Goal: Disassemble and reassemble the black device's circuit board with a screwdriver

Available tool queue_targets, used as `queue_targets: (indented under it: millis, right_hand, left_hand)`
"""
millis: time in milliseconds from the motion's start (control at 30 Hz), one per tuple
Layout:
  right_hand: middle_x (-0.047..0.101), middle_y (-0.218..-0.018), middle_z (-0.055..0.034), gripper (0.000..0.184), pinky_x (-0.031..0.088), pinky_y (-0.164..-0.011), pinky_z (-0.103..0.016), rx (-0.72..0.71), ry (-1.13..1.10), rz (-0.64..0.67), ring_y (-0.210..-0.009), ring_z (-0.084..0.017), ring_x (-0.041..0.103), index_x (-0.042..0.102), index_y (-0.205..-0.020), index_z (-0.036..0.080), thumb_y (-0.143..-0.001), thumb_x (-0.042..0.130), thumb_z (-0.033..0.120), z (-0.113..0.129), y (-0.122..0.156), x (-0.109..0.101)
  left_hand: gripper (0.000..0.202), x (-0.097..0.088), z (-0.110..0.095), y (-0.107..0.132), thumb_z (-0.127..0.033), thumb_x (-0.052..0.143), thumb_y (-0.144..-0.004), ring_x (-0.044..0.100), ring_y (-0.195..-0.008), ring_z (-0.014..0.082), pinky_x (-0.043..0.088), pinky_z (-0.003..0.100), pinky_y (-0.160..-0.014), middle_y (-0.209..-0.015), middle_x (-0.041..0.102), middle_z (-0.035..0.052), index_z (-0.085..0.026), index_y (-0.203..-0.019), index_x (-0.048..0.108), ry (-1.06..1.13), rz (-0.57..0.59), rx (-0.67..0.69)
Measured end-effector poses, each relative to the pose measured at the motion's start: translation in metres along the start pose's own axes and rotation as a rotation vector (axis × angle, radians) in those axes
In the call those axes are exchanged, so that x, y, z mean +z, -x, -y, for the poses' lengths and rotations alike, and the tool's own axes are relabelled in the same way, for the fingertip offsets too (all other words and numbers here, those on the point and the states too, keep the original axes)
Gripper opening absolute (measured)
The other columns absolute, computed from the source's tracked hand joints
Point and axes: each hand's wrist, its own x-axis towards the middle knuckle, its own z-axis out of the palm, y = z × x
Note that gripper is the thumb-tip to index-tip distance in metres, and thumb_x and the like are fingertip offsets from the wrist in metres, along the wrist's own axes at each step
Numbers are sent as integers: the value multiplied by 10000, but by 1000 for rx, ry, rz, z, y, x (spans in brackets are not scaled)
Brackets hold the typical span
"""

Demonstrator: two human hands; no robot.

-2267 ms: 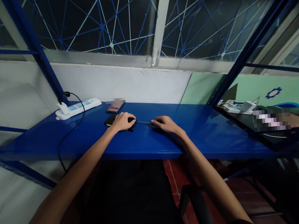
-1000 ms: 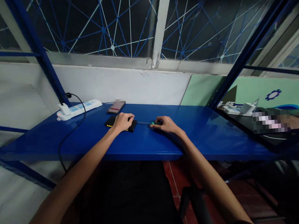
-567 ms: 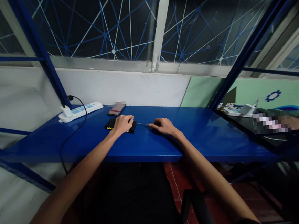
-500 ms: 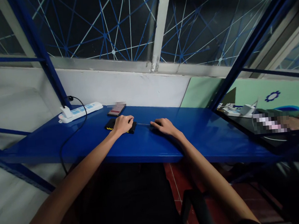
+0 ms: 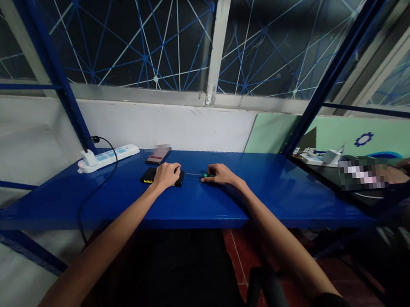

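Note:
My left hand is closed over a flat black box with yellow markings, which lies on the blue table. To its right, my right hand is wrapped round the green and dark handle of a screwdriver. The thin metal shaft lies level and points left at the box's right side. Whether its tip touches the box I cannot tell. Just behind the box lies a phone with a lit screen.
A white power strip with a plugged-in black cable stands at the back left of the blue table. Blue metal posts rise on both sides. On the right, another person's hand rests near a black surface holding white items.
My right hand has turned slightly, so the screwdriver's green handle now shows between its fingers. The view has shifted a little; the left hand stays on the box.

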Motion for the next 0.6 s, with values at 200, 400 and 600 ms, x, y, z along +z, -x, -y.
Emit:
queue_targets:
  millis: [200, 400, 600]
  right_hand:
    - [600, -679, 0, 469, 282, -552, -238, 41, 45, -14, -616, -137, 501, 609, -854, 200, -713, 696, 639, 5, 0, -1]
    - [654, -736, -48, 421, 298, -570, -255, 60, 32, -22, -634, -145, 532, 665, -822, 190, -918, 470, 550, 13, 7, -5]
    - [607, -620, -35, 512, 281, -530, -269, 68, 21, -26, -557, -138, 486, 667, -685, 174, -830, 530, 645, 10, 8, -7]
  left_hand:
    - [303, -1, -1, 0, -275, 501, -894, 707, -894, 264, 546, 316, -748, -972, 765, 69, -230, -1065, 747, -4, 9, -12]
    - [306, -1, 1, -1, -277, 488, -900, 704, -908, 241, 546, 289, -752, -997, 763, 56, -238, -1071, 740, 11, 25, 16]
    - [309, -2, 1, -1, -254, 486, -892, 704, -894, 242, 546, 292, -743, -988, 764, 58, -229, -1064, 742, 11, 34, 24]
